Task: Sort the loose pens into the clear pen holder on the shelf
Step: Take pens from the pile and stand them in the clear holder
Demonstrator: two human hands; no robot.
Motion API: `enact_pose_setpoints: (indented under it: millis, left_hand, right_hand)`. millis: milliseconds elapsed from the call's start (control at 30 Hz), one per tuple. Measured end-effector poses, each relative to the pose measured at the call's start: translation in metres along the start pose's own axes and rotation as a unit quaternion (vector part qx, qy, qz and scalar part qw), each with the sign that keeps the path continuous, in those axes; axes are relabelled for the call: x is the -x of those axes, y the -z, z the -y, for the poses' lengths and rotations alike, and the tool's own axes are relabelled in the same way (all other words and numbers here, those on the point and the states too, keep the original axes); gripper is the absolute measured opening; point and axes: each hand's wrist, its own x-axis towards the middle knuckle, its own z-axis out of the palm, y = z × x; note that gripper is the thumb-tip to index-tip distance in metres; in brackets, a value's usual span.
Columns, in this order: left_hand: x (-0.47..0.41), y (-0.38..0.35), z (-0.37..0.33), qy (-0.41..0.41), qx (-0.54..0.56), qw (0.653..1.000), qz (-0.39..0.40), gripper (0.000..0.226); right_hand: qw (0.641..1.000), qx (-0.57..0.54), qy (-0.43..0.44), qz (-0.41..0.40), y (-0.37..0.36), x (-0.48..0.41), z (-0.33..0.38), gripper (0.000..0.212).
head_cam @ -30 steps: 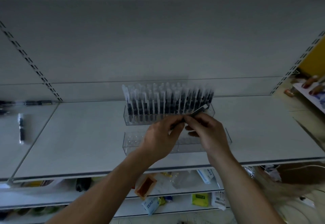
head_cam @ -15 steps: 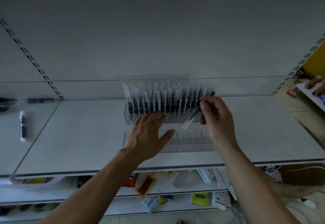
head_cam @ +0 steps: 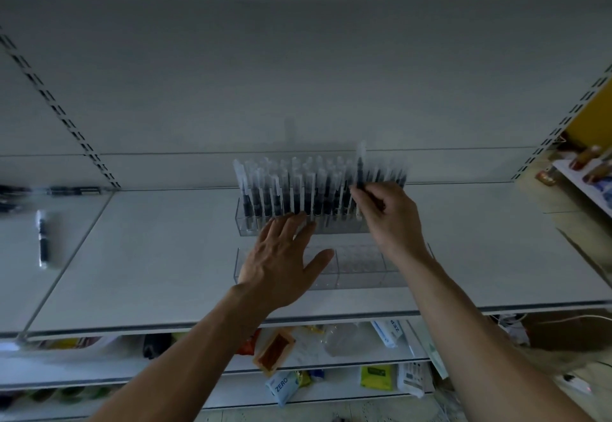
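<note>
**Asker:** On the left bay of the shelf (head_cam: 149, 256), what's lying loose?

**Me:** One loose pen (head_cam: 42, 239) lies flat, well apart from everything else. A few dark pens (head_cam: 73, 190) sit by the back edge. None of them has moved.

**Asker:** And your left hand?

**Me:** A second ago my left hand (head_cam: 281, 262) shared the pen with my right. It has let go and now lies spread, fingers straight, gripping nothing. It is over the left end of the empty front holder (head_cam: 361, 267), with its fingertips up at the front wall of the full back holder (head_cam: 251, 222). I'd say it is there to steady things.

**Asker:** The pen itself?

**Me:** Half a second ago it hung tilted in front of the rows. Now the pen (head_cam: 360, 169) stands upright in the right part of the back holder, its cap above its neighbours. My right hand (head_cam: 387, 216) pinches the barrel between thumb and fingertips. My fingers hide the lower end, so I can't tell whether it is in a hole.

**Asker:** Meaning?

**Me:** It's lined up, I think. It likely needs a straight push down, and then I go back for the ones on the left.
</note>
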Motion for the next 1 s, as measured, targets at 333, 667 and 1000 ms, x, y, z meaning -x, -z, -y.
enact_pose_setpoints:
  millis: [333, 667, 1000]
  left_hand:
    - [0.000, -0.003, 0.001, 0.000, -0.007, 1.000, -0.010, 0.082]
    - [0.000, -0.003, 0.002, -0.002, 0.008, 1.000, -0.011, 0.073]
    - [0.000, -0.002, 0.009, -0.035, 0.069, 0.997, -0.021, 0.067]
  right_hand:
    - [0.982, 0.161, -0.032, 0.095, -0.021, -0.009, -0.003, 0.027]
    - [0.975, 0.202, -0.039, 0.089, -0.028, -0.011, -0.005, 0.030]
    - [0.981, 0.150, -0.093, 0.077, -0.029, 0.009, -0.001, 0.025]
